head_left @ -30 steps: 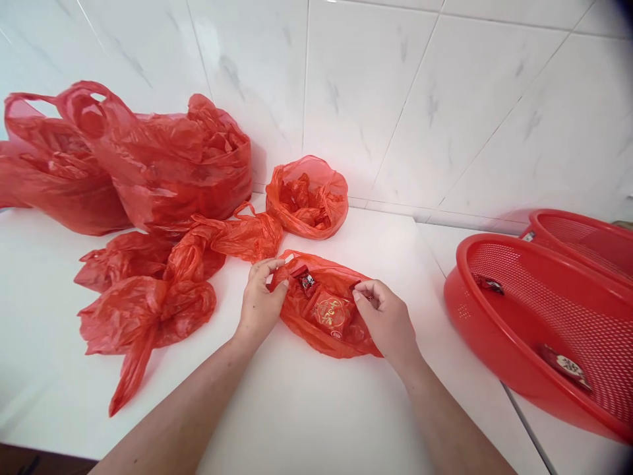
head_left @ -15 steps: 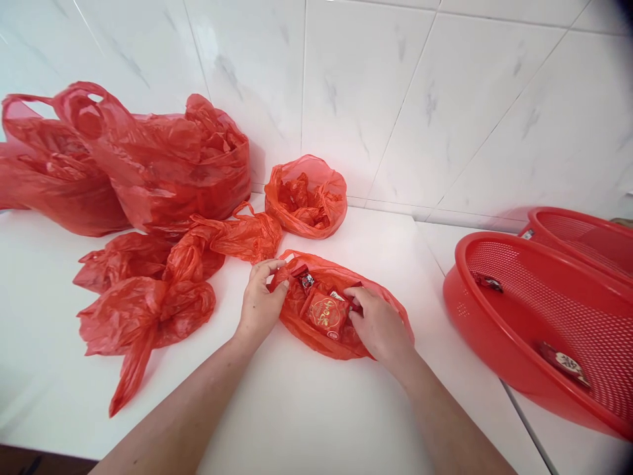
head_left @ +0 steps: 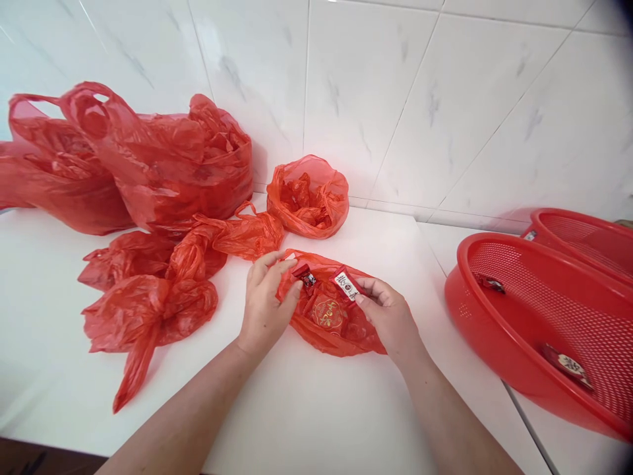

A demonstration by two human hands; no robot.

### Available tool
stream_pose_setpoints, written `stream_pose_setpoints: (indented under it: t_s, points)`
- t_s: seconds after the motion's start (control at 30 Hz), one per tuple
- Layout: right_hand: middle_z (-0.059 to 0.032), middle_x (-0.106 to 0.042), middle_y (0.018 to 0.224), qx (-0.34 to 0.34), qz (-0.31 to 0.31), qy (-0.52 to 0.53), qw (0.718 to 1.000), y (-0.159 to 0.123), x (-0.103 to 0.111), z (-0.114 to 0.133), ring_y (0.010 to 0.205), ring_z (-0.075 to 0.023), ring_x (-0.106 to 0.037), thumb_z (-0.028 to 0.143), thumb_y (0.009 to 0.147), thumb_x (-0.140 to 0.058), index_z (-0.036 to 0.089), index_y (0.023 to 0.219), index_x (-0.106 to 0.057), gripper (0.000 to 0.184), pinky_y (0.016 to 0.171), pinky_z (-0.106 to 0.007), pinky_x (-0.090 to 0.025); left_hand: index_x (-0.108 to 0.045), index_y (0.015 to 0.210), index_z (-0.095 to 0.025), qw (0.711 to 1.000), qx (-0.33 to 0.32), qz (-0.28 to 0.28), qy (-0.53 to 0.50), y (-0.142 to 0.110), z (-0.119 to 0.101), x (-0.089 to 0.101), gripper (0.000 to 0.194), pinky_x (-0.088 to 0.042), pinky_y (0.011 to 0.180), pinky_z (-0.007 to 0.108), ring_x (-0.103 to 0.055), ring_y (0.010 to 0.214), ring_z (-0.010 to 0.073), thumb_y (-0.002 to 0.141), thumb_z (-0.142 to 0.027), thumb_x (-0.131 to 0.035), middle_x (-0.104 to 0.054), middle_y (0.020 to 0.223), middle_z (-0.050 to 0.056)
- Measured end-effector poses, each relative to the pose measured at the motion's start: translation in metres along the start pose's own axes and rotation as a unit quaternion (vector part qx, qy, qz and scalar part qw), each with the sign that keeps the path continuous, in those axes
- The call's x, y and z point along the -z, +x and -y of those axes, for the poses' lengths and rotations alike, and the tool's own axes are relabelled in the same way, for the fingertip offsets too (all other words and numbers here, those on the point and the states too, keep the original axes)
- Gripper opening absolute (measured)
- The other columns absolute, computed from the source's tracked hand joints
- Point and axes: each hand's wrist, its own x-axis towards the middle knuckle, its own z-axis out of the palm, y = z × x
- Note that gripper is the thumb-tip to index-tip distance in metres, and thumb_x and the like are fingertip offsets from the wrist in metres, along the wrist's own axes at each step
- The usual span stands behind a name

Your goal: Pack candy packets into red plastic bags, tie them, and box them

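A small open red plastic bag (head_left: 316, 333) lies on the white counter between my hands. Inside it are a red packet with a gold emblem (head_left: 328, 311) and a small dark wrapped candy (head_left: 306, 278). My left hand (head_left: 264, 305) pinches the bag's left rim. My right hand (head_left: 388, 315) holds a small red-and-white wrapped candy (head_left: 345, 284) between thumb and fingers, just above the bag's opening.
A red perforated basket (head_left: 475, 316) with two wrapped candies stands at the right, a second red basket (head_left: 583, 231) behind it. Another small open bag (head_left: 307, 196) sits by the tiled wall. Large and crumpled red bags (head_left: 163, 165) fill the left.
My right hand went into the bag and came up with the red-and-white candy. My left hand shifted its pinch a little along the rim.
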Motion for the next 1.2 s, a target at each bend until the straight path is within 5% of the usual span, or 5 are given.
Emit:
stream_pose_setpoints:
  t_s: [0.2, 0.5, 0.63, 0.97, 1.2]
  points:
    - [-0.0018, -0.067, 0.1, 0.027, 0.09, -0.042, 0.995, -0.007, -0.008, 0.002, 0.092, -0.0175, -0.062, 0.028, 0.079, -0.056, 0.023, 0.099, -0.065, 0.023, 0.085, -0.033, -0.048, -0.04, 0.137, -0.027, 0.968, 0.028, 0.204, -0.145, -0.013, -0.012, -0.006, 0.061, -0.049, 0.088, 0.041, -0.058, 0.104, 0.0241, 0.08, -0.029, -0.063, -0.061, 0.116, 0.008]
    - [0.0013, -0.061, 0.078, 0.051, 0.079, -0.112, 0.989, -0.01, -0.013, 0.001, 0.068, -0.0133, -0.053, 0.033, 0.081, -0.058, 0.022, 0.087, -0.063, 0.013, 0.063, -0.027, -0.045, -0.048, 0.127, -0.026, 0.924, 0.141, 0.218, -0.281, -0.015, -0.015, -0.009, 0.05, -0.05, 0.079, 0.035, -0.059, 0.087, 0.0194, 0.08, -0.024, -0.062, -0.063, 0.098, 0.006]
    - [0.0019, -0.056, 0.069, 0.072, 0.075, -0.115, 0.988, -0.01, -0.011, 0.003, 0.062, -0.013, -0.049, 0.035, 0.083, -0.054, 0.021, 0.075, -0.059, 0.017, 0.058, -0.026, -0.04, -0.048, 0.126, -0.026, 0.944, 0.111, 0.191, -0.247, -0.015, -0.016, -0.007, 0.049, -0.049, 0.079, 0.034, -0.059, 0.084, 0.018, 0.08, -0.026, -0.063, -0.062, 0.094, 0.005]
    - [-0.0006, -0.062, 0.076, 0.053, -0.164, -0.024, 0.985, -0.005, 0.006, 0.007, 0.066, -0.0142, -0.054, 0.042, 0.082, -0.056, 0.02, 0.083, -0.058, 0.023, 0.059, -0.024, -0.044, -0.057, 0.106, -0.022, 0.973, 0.144, -0.047, -0.174, 0.002, 0.006, -0.001, 0.025, -0.046, 0.084, 0.031, -0.056, 0.099, 0.018, 0.082, -0.029, -0.059, -0.06, 0.105, 0.004]
    - [0.0017, -0.056, 0.068, 0.056, -0.192, -0.024, 0.979, -0.007, 0.008, 0.008, 0.058, -0.012, -0.048, 0.044, 0.083, -0.054, 0.02, 0.076, -0.054, 0.025, 0.053, -0.022, -0.04, -0.058, 0.105, -0.025, 0.981, 0.137, -0.061, -0.12, 0.005, 0.008, 0.002, 0.025, -0.044, 0.087, 0.031, -0.05, 0.111, 0.0193, 0.081, -0.029, -0.059, -0.053, 0.117, 0.005]
